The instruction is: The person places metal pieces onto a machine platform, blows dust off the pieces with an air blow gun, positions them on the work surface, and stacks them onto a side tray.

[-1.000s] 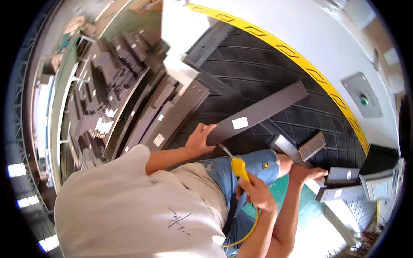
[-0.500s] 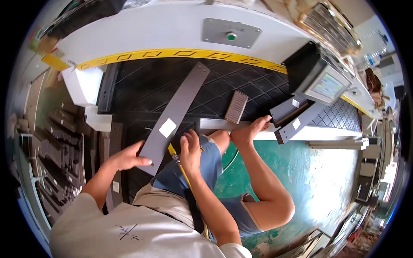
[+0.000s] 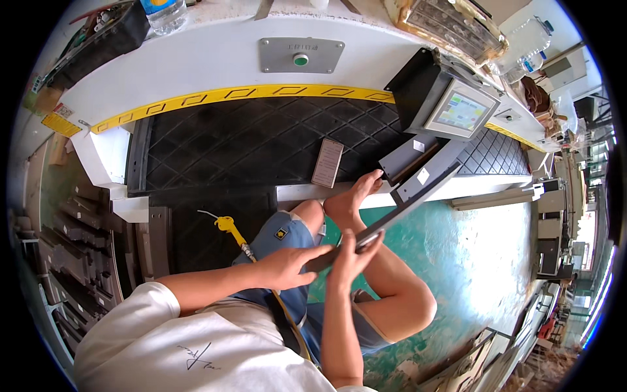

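Note:
A long, flat dark grey panel (image 3: 398, 212) is tilted nearly edge-on and slants from my lap up to the right. My right hand (image 3: 349, 264) grips it from below near its near end, fingers wrapped on its edge. At that same end is my left hand (image 3: 284, 266), with the panel's tip between its stretched fingers and thumb. The panel's far end reaches over two grey panels with white labels (image 3: 428, 171) that lie below the monitor. A yellow air blow gun (image 3: 226, 226) with a hose rests beside my left thigh.
A small brown-grey block (image 3: 328, 163) lies on the black ribbed mat (image 3: 241, 147). The tilted monitor (image 3: 457, 111) stands at the right. A green button (image 3: 300, 60) sits on the white wall. Stacked dark panels (image 3: 78, 242) stand at the left; my bare foot (image 3: 353, 196) is against the ledge.
The long panel has swung from the mat at the left over to the right and turned onto its edge. Both hands moved right with it, and the blow gun is now uncovered.

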`<state>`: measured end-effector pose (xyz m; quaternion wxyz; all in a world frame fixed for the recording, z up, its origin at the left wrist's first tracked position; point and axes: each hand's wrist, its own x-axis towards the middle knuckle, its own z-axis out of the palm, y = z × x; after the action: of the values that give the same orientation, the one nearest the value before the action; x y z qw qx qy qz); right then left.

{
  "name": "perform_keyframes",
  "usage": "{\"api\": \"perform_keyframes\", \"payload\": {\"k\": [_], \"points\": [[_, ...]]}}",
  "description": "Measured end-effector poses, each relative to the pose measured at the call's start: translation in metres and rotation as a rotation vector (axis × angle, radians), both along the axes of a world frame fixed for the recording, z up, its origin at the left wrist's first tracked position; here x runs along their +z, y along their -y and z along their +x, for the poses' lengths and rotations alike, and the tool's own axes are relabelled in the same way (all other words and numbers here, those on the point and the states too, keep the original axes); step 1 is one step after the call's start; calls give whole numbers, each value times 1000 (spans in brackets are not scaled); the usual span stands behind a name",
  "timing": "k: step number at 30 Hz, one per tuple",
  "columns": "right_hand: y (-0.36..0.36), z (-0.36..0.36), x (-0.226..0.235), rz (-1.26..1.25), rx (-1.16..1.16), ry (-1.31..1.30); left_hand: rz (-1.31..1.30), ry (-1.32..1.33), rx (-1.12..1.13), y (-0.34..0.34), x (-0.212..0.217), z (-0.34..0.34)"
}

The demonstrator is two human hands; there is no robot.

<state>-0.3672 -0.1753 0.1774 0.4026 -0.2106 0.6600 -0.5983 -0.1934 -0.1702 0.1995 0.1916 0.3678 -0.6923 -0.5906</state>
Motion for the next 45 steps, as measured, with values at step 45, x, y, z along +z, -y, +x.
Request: {"api": "perform_keyframes", "payload": {"k": [45], "points": [[274, -475, -194, 412, -169, -635, 79, 1084, 1102, -293, -199, 333]]}}
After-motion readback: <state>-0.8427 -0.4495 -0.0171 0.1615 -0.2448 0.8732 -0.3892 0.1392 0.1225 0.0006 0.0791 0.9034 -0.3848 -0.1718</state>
